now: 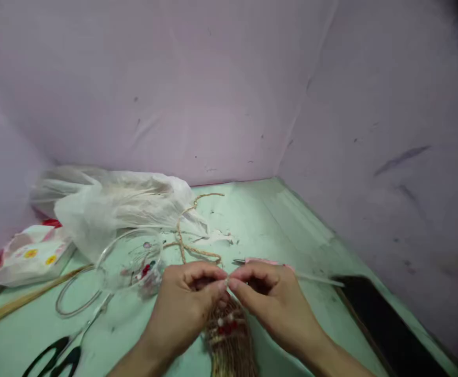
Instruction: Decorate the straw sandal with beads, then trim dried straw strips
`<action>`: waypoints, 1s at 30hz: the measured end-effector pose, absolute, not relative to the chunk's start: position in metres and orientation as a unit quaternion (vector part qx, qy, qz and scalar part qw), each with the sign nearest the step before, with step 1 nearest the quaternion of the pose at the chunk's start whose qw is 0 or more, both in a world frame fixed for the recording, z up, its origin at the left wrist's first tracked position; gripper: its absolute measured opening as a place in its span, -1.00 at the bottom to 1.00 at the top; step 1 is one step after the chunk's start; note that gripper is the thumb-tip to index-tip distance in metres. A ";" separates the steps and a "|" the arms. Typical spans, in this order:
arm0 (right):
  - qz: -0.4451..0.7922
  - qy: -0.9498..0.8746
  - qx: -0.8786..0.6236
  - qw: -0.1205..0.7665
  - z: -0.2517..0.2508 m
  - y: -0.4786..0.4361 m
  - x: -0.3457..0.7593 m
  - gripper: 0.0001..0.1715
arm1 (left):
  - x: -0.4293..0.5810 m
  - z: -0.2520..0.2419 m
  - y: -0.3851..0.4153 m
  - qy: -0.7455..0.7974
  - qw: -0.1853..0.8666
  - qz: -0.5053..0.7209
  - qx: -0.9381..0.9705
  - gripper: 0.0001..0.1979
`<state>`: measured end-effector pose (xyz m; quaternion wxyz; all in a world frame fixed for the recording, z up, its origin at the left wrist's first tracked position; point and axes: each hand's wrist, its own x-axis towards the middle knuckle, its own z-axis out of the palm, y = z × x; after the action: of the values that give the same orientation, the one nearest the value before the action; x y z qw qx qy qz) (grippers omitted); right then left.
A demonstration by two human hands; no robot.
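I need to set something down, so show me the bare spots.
The widest bare patch lies beyond the pliers, between the cord and the right wall. A smaller one lies between the scissors and the left hand. It is crowded at left, with bag, box and tub close together, and where the right hand meets the left by the bundle.

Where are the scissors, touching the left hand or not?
Apart. The head view shows bare green table between the scissors and the left hand.
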<state>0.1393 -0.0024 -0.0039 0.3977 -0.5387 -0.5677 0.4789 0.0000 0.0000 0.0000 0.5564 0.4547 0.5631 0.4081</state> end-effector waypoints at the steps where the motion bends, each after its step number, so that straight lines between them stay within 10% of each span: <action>1: 0.478 -0.578 -0.525 0.403 -0.003 -0.003 0.139 -0.84 | 0.000 0.001 0.001 0.554 0.564 0.407 0.457 -0.91; 6: 0.368 -0.653 -0.573 0.332 -0.003 -0.003 0.163 -0.77 | -0.008 -0.002 0.007 0.526 0.572 0.438 0.452 -0.93; 13: 0.168 -0.610 -0.774 0.012 -0.035 -0.014 0.224 -0.51 | -0.017 0.001 0.014 0.569 0.521 0.473 0.426 -0.93; 23: 0.541 -0.375 -0.651 0.378 -0.052 -0.014 0.203 -0.99 | -0.017 -0.010 -0.018 0.513 0.572 0.479 0.425 -0.88; 30: 0.530 -0.447 -0.554 0.460 -0.044 -0.045 0.197 -0.54 | -0.039 -0.059 -0.055 0.494 0.630 0.519 0.301 -0.80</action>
<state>0.1967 -0.0450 -0.0441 0.4596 -0.5543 -0.4475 0.5303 -0.0388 -0.0548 -0.0590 0.6295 0.3015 0.4939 0.5185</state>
